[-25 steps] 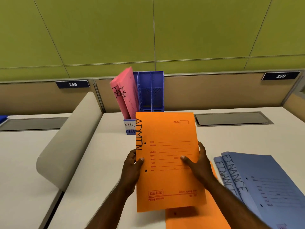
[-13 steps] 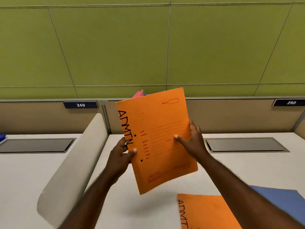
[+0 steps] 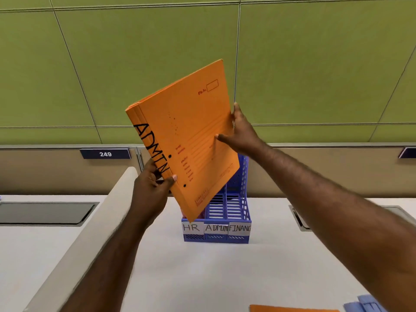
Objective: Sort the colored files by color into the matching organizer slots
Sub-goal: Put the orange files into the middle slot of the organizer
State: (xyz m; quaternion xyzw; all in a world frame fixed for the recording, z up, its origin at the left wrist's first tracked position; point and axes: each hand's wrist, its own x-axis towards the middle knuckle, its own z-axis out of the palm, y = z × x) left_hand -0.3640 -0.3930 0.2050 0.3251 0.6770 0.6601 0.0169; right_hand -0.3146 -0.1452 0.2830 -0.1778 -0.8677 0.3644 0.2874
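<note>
The white desk (image 3: 202, 278) stretches out under my arms, a curved grey divider (image 3: 94, 233) along its left side. I hold the orange file (image 3: 191, 136), marked ADMIN on its spine, tilted in the air over the blue organizer (image 3: 238, 210), which stands toward the desk's far edge; the file's bottom corner hangs just in front of the HR slot. The slots are labelled HR, ADMIN and FINANCE. My left hand (image 3: 153, 188) pinches the spine low down, thumb on the front cover. My right hand (image 3: 243, 136) grips the opposite edge, thumb across the cover. Another orange file (image 3: 292, 309) and blue files (image 3: 364, 305) lie at the near right edge.
</note>
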